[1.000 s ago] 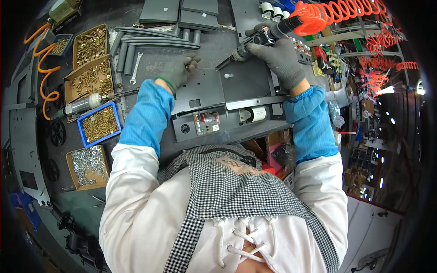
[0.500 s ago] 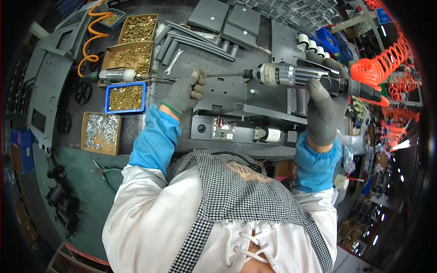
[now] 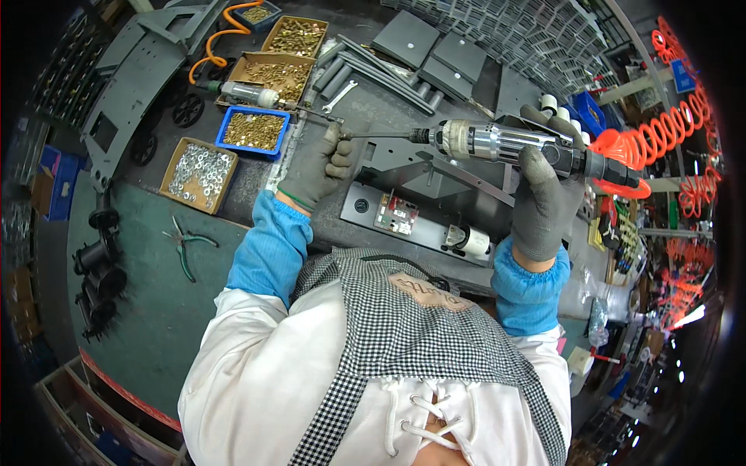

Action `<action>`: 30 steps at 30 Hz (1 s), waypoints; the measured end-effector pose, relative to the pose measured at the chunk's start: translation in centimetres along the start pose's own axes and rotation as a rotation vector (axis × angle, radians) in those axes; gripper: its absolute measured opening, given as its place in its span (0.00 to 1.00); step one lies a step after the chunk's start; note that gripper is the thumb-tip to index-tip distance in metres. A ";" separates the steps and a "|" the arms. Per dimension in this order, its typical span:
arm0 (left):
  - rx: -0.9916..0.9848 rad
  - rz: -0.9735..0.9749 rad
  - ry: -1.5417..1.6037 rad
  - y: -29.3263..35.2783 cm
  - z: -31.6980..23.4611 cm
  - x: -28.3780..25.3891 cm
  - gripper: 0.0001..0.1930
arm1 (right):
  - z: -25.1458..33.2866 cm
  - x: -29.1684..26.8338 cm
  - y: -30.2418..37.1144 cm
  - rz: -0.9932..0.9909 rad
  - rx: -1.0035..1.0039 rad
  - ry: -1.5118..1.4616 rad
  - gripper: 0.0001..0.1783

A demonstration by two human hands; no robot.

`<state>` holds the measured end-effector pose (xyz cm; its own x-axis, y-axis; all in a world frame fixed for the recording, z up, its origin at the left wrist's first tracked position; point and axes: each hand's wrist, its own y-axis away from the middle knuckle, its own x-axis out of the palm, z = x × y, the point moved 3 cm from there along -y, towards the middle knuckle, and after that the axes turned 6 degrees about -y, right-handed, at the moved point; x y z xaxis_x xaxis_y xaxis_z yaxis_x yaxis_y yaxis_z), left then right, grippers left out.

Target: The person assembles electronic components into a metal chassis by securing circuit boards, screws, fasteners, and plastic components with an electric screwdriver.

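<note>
Silver-and-black cylindrical power driver (image 3: 497, 144), red coiled hose (image 3: 660, 147) at its rear, is gripped by the grey-gloved right hand (image 3: 546, 206) over the dark grey sheet-metal panel (image 3: 435, 185). Its long thin steel bit (image 3: 381, 135) points left to the grey-gloved left hand (image 3: 315, 171), fingers curled at the tip, can't tell what's pinched. Left of that, blue plastic tray (image 3: 247, 151) of brass-coloured fasteners (image 3: 255, 130) on the dark worktop (image 3: 377, 107).

You wear the plainest lettering: dark, slanting script on the tan patch (image 3: 430, 292) of your apron (image 3: 458, 334), lying between your left fingers (image 3: 340, 161) and right fingers (image 3: 535, 165) but nearer your body. Just below and right of your left fingers, the board (image 3: 396, 214) carries small pale blocks; any print on them, or on the driver (image 3: 493, 144) in your right fingers, is too small to read.
</note>
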<state>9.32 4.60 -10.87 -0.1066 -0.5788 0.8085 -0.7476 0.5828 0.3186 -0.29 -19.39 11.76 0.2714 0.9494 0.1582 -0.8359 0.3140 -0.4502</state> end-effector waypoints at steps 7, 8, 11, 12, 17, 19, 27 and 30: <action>0.178 -0.222 -0.273 2.9 1.1 -2.1 0.19 | 0.1 0.6 1.2 0.075 0.054 -0.042 0.30; 0.238 -0.278 -0.411 3.3 1.1 -2.4 0.20 | 0.1 0.7 1.4 0.069 0.061 -0.018 0.30; 0.255 -0.298 -0.351 4.0 1.6 -2.8 0.23 | 0.0 1.2 2.1 0.055 0.073 -0.046 0.29; 0.255 -0.302 -0.351 4.2 1.7 -2.9 0.23 | 0.1 1.3 2.3 0.045 0.074 -0.094 0.28; 0.173 -0.313 -0.412 4.6 2.5 -2.7 0.24 | 0.3 0.9 3.1 0.071 0.126 -0.086 0.28; 0.174 -0.316 -0.432 5.0 2.5 0.2 0.24 | -0.1 0.7 3.8 0.057 0.147 -0.106 0.29; 0.074 -0.278 -0.032 4.3 4.9 -1.1 0.22 | 1.1 -0.5 4.9 0.030 0.019 -0.056 0.32; -0.003 -0.267 0.102 4.2 5.2 0.2 0.21 | 0.9 -0.6 5.2 0.023 -0.012 0.004 0.32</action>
<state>2.81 3.99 -11.97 0.1606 -0.6520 0.7410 -0.7382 0.4190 0.5287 -5.23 -18.32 10.11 0.2539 0.9565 0.1438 -0.8365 0.2918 -0.4639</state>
